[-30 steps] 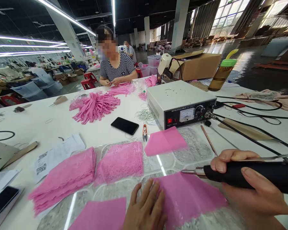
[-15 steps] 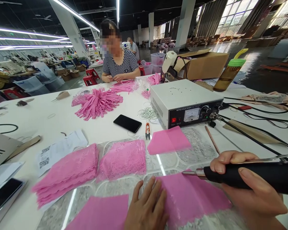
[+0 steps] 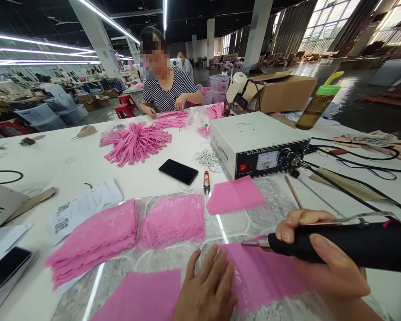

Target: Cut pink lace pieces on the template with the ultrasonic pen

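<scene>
My right hand (image 3: 324,254) is wrapped around a thick black metal-tipped handpiece (image 3: 354,243), held nearly level. Its narrow tip points left and lies at the upper edge of a pink fabric piece (image 3: 267,276); whether it touches cannot be told. My left hand (image 3: 205,285) lies flat with fingers spread, its fingertips along that piece's left edge. Just left of it is another pink fabric piece (image 3: 143,296), cut off by the bottom of the view. Behind them are a stack of pink lacy pieces (image 3: 96,240), a second lacy stack (image 3: 173,220) and a smooth pink piece (image 3: 235,196).
A grey power unit (image 3: 260,133) with a dial stands behind, black cables running right. Orange thread snips (image 3: 206,182), a black phone (image 3: 178,171) and pink straps (image 3: 137,142) lie mid-table. A co-worker (image 3: 169,89) sits opposite. A green-lidded bottle (image 3: 317,107) stands at right.
My right hand and the handpiece have shifted left, the tip moving along the fabric's upper edge. My left hand stays almost in place. The co-worker's hands have moved apart.
</scene>
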Demonstrator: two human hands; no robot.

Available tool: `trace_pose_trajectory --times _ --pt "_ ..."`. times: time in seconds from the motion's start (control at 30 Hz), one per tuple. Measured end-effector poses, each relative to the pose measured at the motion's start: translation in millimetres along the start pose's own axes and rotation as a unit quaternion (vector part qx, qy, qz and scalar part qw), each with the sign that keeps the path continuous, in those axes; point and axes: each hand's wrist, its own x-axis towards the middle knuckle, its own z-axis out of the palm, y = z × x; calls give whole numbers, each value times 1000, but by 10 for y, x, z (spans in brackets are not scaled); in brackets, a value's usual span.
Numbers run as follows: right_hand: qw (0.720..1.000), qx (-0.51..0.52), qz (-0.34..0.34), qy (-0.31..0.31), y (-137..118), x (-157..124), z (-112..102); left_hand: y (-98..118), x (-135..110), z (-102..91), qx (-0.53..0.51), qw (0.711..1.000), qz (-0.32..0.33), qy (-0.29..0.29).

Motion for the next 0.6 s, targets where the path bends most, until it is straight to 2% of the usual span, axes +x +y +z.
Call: trace_pose_trajectory --times 0.23,0.37,0.47,0.6 --pt "999 -26 -8 -26 -28 38 25 24 -14 51 2 1000 -7 -2" --pt "999 -36 -20 -29 -40 63 41 37 -34 140 -29 998 -39 50" --pt "999 -17 -40 27 -128 111 -20 28 -65 171 -45 996 -31 72" --pt "989 -14 -89 114 -378 137 -271 62 -140 209 -40 997 20 62"
